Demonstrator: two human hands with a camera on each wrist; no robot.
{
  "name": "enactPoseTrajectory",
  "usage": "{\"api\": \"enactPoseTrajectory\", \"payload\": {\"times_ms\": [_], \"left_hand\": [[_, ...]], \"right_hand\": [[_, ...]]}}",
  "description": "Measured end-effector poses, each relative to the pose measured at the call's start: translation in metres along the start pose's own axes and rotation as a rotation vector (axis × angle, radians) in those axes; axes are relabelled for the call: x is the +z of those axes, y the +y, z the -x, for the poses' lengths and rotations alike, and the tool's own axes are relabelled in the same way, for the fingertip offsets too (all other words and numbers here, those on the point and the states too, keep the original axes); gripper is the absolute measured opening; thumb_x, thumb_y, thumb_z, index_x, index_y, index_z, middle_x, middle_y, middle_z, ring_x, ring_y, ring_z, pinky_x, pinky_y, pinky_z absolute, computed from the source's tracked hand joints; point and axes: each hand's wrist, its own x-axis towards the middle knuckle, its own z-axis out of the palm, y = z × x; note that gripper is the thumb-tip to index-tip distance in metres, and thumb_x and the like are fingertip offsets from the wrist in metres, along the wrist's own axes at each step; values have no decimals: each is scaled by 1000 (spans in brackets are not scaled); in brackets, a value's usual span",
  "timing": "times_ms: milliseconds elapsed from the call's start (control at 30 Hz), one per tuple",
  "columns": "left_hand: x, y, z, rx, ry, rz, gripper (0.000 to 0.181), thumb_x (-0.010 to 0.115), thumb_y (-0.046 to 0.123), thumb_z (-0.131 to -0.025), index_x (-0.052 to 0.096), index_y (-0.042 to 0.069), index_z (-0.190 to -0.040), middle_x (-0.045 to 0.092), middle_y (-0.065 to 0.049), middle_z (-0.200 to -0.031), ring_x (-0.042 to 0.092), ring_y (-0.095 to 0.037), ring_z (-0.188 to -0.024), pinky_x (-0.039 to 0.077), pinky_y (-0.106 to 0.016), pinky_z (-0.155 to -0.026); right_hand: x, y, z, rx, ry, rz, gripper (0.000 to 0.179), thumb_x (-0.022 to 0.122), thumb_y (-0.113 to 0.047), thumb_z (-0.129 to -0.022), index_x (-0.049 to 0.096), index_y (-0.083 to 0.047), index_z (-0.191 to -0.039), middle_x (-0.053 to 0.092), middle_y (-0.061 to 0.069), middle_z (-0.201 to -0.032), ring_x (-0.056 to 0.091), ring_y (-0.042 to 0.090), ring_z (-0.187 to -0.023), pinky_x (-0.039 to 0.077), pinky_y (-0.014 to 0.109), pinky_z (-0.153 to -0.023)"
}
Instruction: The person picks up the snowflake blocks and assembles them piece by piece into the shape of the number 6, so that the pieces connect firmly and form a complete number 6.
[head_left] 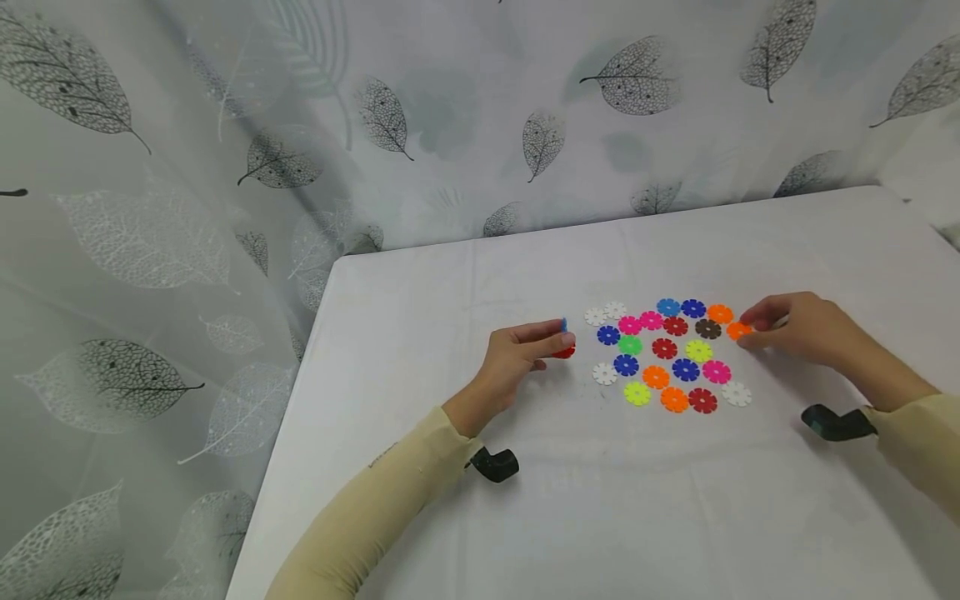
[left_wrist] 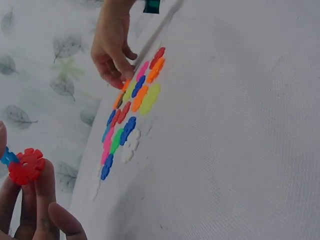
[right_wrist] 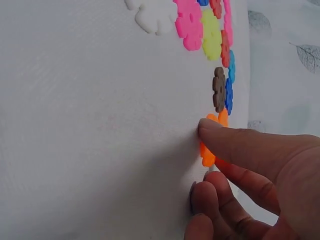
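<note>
My left hand (head_left: 506, 367) holds a red notched plastic disc (left_wrist: 27, 169) with a blue disc (left_wrist: 8, 157) set into it at an angle. Both are raised left of the spread of discs, the blue one partly hidden by the fingers. At the right end of the spread, my right hand (head_left: 808, 330) pinches an orange snowflake disc (right_wrist: 207, 156) between thumb and forefinger, low over the cloth. Just beyond it lies another orange disc (head_left: 720, 313), with a brown disc (head_left: 708, 329) close by.
Several flat discs in many colours lie loosely between the hands, among them a green disc (head_left: 630, 345) and a white disc (head_left: 737, 394). A white cloth (head_left: 600, 500) covers the table. A leaf-patterned curtain (head_left: 450, 108) hangs behind and to the left.
</note>
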Motion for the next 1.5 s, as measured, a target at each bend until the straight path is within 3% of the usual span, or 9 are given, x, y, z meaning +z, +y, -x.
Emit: {"api": "enactPoseTrajectory", "payload": {"times_ms": [67,233,533,733,867,1067,1233,1367,1500], "left_hand": [[0,-1,0,14,5,-18,38,85,29,-85,77,15,-120,76,2,-107,68,-18,-102,49,-49,-97],[0,-3,1,33,5,-41,32,85,29,-84,79,21,-115,77,1,-104,69,-18,-98,52,-41,-88],[1,-6,3,34,-69,4,35,83,23,-87,76,15,-120,76,-4,-105,71,-21,-98,51,-48,-95],[4,-7,5,26,-98,-13,44,81,24,-89,71,7,-128,76,-4,-106,70,-20,-98,51,-47,-95],[5,-6,7,43,-116,-63,41,79,25,-91,72,8,-127,76,-2,-105,71,-20,-96,52,-46,-93],[6,-6,6,118,-133,-158,33,80,24,-90,76,13,-121,75,2,-105,68,-17,-95,55,-41,-84],[5,-8,5,168,-161,-191,31,80,22,-90,77,11,-119,76,1,-104,69,-16,-91,54,-35,-77],[4,-8,5,176,-188,-195,35,80,22,-90,75,7,-121,77,0,-103,72,-18,-86,55,-37,-78],[3,-9,5,184,-189,-199,33,80,22,-90,76,8,-120,77,1,-101,72,-20,-84,56,-44,-81]], "right_hand": [[0,0,-1,-10,-6,-10,52,82,-28,-86,62,9,-116,63,25,-103,54,44,-95,53,49,-72],[2,-5,-1,-36,3,-54,48,83,-23,-85,60,8,-113,64,22,-101,56,40,-93,53,37,-67],[13,-40,4,-110,10,-135,46,82,-28,-87,65,4,-114,71,15,-95,69,28,-80,56,31,-63],[24,-78,13,-211,8,-197,44,80,-31,-89,70,-1,-119,74,9,-94,71,26,-83,56,27,-66],[29,-103,20,-296,14,-256,42,78,-32,-91,71,-5,-122,75,8,-94,73,27,-83,58,30,-69],[36,-135,27,-437,97,-365,33,78,-29,-92,72,-13,-120,76,4,-94,72,25,-78,59,39,-63],[39,-150,31,-518,112,-449,27,77,-22,-93,73,-15,-118,77,1,-94,74,14,-82,58,30,-65],[43,-155,31,-530,110,-448,27,76,-22,-93,74,-15,-119,77,-2,-93,74,12,-85,56,23,-75],[47,-156,30,-512,106,-430,28,76,-26,-93,74,-16,-119,76,-3,-93,74,10,-85,56,23,-75]]}}
